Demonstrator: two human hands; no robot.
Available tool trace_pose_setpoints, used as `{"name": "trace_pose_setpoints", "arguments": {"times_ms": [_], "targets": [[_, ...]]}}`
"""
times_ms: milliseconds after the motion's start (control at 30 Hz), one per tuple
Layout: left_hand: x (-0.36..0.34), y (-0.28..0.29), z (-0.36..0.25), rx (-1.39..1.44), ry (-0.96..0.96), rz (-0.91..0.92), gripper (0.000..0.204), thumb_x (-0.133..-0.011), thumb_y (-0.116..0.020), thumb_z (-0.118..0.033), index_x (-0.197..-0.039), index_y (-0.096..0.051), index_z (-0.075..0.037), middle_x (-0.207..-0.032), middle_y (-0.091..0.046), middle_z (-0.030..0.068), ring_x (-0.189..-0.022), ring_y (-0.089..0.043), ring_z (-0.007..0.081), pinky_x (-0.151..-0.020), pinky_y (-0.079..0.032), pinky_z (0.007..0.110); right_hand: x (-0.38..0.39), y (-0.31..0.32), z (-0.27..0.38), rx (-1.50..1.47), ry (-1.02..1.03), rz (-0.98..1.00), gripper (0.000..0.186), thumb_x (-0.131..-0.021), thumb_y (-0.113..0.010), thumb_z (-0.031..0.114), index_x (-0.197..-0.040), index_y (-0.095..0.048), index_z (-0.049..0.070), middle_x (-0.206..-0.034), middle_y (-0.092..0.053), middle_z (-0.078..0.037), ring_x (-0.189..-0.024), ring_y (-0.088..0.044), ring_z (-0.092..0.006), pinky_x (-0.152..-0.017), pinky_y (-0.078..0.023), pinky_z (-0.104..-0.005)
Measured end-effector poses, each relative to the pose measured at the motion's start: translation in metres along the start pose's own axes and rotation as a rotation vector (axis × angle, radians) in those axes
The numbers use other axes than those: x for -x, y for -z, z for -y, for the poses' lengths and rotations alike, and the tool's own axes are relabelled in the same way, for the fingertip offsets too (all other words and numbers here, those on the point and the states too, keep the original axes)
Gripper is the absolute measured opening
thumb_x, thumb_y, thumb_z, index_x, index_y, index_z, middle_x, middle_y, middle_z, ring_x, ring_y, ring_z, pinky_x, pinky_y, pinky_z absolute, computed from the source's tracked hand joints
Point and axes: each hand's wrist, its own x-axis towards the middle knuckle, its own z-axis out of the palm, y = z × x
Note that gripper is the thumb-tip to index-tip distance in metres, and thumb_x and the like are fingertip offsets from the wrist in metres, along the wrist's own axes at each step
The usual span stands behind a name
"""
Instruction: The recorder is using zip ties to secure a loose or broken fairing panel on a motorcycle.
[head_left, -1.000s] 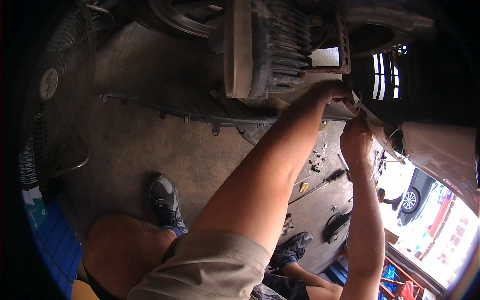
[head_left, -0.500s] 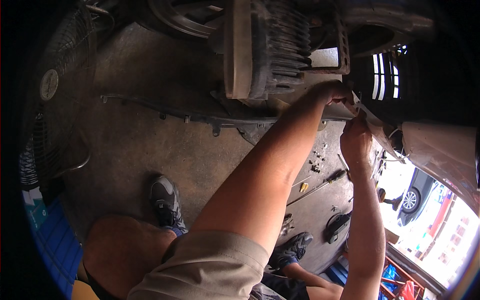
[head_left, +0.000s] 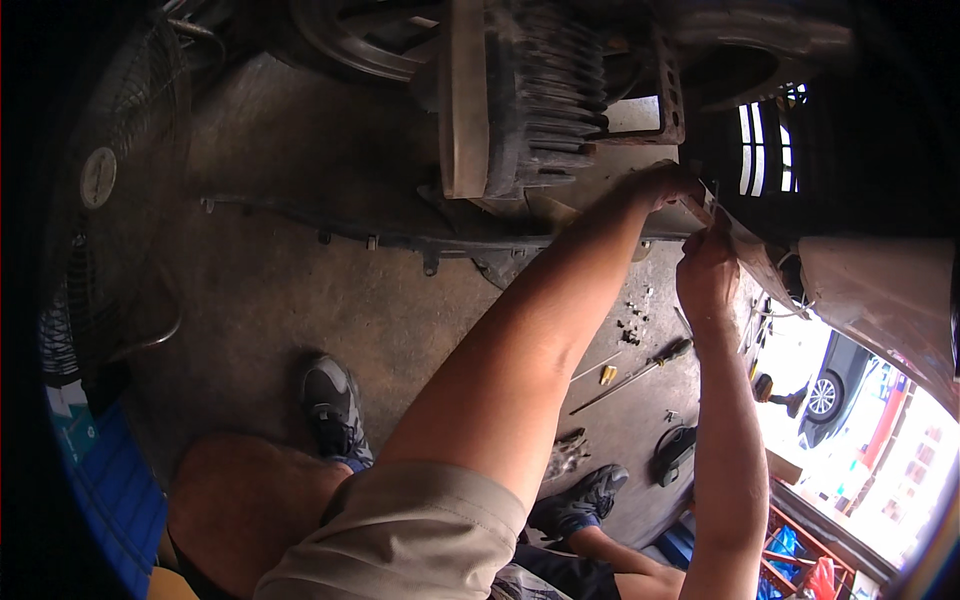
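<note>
My left hand reaches far forward, its fingers curled at the edge of a pale vehicle body panel. Just below it, my right hand is closed in a fist against the same edge. A thin, light-coloured piece sticks up above the right fist; its kind and most of it are hidden by the fingers. Dark shadow covers part of the left fingertips. Left of the hands, a bulky dark unit with cooling fins hangs close to my left forearm.
A long black plastic trim strip lies across the floor. Small dark fasteners, a screwdriver and a yellow piece lie below the hands. A fan stands at left, a red crate at lower right.
The view has shifted slightly, so the finned unit sits a little further left. Both hands stay at the panel edge; the right fist is turned slightly.
</note>
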Motion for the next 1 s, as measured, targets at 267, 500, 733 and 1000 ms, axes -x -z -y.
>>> {"name": "trace_pose_setpoints", "arguments": {"times_ms": [267, 500, 733, 1000], "targets": [[0.004, 0.002, -0.004, -0.052, -0.133, 0.022, 0.019, -0.054, -0.079, -0.024, -0.062, -0.068, -0.010, -0.055, -0.044, 0.0010, -0.044, -0.033, 0.0103, -0.043, -0.023, 0.028, 0.014, -0.040, -0.011, -0.627, -0.202, -0.088, 0.018, -0.088, -0.054, 0.011, -0.101, -0.056, -0.001, -0.086, -0.065, -0.016, -0.065, -0.067, -0.0260, -0.058, -0.050, -0.0366], [-0.010, -0.004, -0.001, -0.135, 0.044, -0.042, 0.026, -0.055, -0.078, -0.025, -0.075, -0.071, -0.010, -0.062, -0.049, 0.0039, -0.045, -0.035, 0.0119, -0.044, -0.028, 0.028, -0.012, -0.062, -0.029, -0.992, -0.673, -0.078, 0.019, -0.084, -0.063, 0.017, -0.100, -0.060, 0.007, -0.084, -0.062, -0.004, -0.066, -0.060, -0.0143, -0.055, -0.043, -0.0266], [-0.010, 0.001, 0.003, -0.131, -0.011, 0.026, 0.029, -0.057, -0.073, -0.029, -0.079, -0.071, -0.011, -0.072, -0.054, 0.0062, -0.060, -0.045, 0.0151, -0.051, -0.034, 0.028, -0.023, -0.053, -0.011, -1.343, -0.842, -0.155, 0.017, -0.083, -0.063, 0.018, -0.100, -0.060, 0.014, -0.082, -0.060, -0.002, -0.071, -0.055, -0.0136, -0.067, -0.041, -0.0325], [-0.011, 0.005, 0.004, -0.139, 0.003, 0.029, 0.031, -0.059, -0.073, -0.031, -0.081, -0.070, -0.009, -0.074, -0.056, 0.0062, -0.062, -0.047, 0.0158, -0.052, -0.036, 0.028, -0.030, -0.064, -0.010, -1.394, -0.866, -0.193, 0.007, -0.083, -0.062, 0.016, -0.087, -0.057, 0.016, -0.070, -0.051, 0.004, -0.062, -0.047, -0.0089, -0.065, -0.038, -0.0317]]}}
